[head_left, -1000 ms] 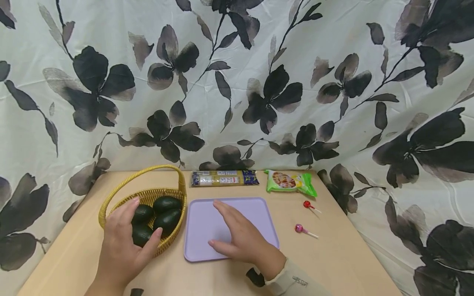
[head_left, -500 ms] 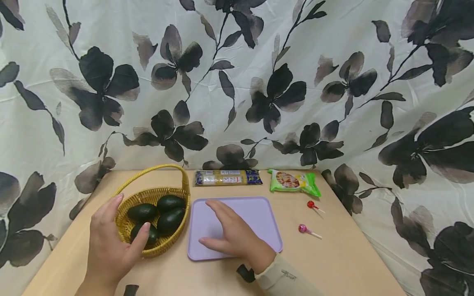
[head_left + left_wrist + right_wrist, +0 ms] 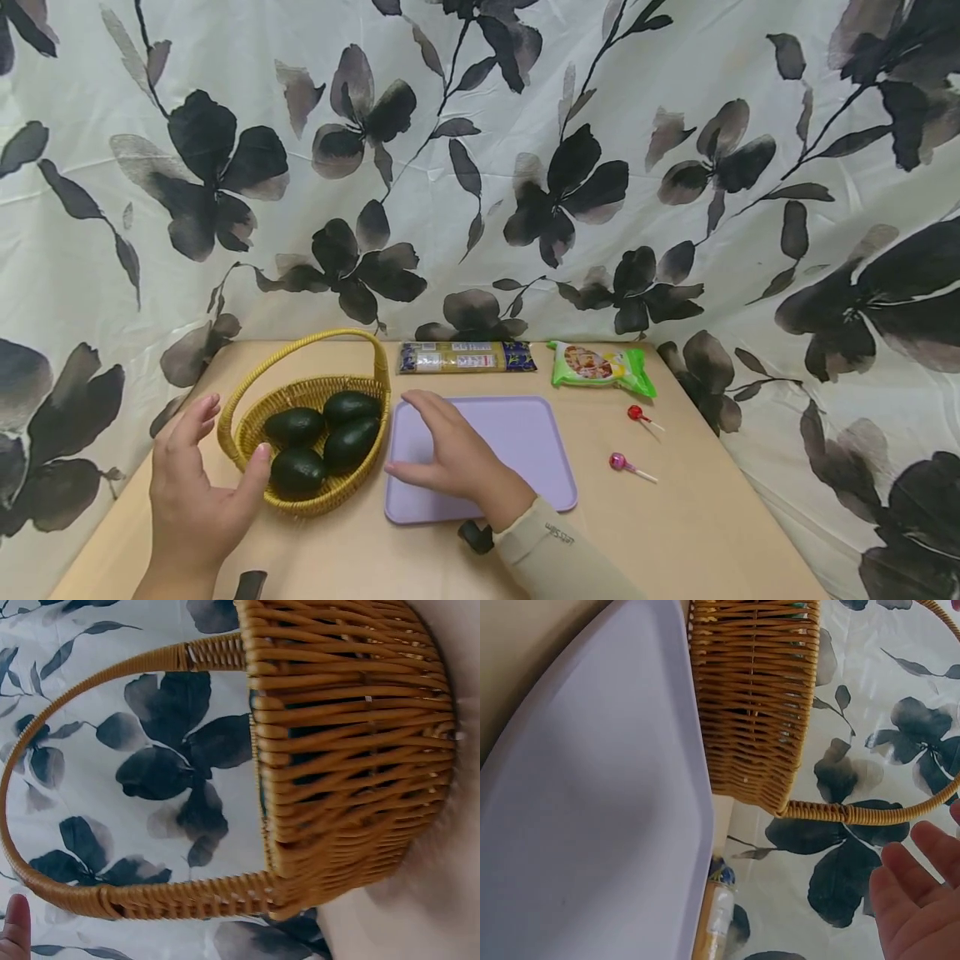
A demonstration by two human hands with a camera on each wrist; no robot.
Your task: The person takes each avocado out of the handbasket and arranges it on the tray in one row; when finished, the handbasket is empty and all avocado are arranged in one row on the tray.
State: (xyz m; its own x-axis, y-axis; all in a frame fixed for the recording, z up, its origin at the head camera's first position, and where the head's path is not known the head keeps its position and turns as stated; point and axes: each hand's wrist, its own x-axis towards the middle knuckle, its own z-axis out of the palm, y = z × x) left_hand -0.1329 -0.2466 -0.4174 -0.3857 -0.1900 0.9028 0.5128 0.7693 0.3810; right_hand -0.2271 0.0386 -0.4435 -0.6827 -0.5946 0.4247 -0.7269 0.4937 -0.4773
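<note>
Head view: a golden-yellow woven wicker basket (image 3: 318,503) with an arched handle stands on the pale wood-toned worktop (image 3: 675,533), holding four dark green, oval avocados (image 3: 298,473). The left hand (image 3: 198,504) is spread wide beside it, thumb overlapping its edge; contact cannot be told. The right hand (image 3: 457,458), also wide and grasping nothing, covers part of a lilac rectangular tray (image 3: 521,450). Behind lie a clear-and-blue long packet (image 3: 465,358) and a bright green plastic packet (image 3: 600,368); to the right, a red lollipop (image 3: 635,412) and a pink lollipop (image 3: 617,462).

Left wrist view cuts off the basket and shows one fingertip; the avocados are barely discernible through the weave. Right wrist view's tray hides most of the long packet, whose print is unreadable.
</note>
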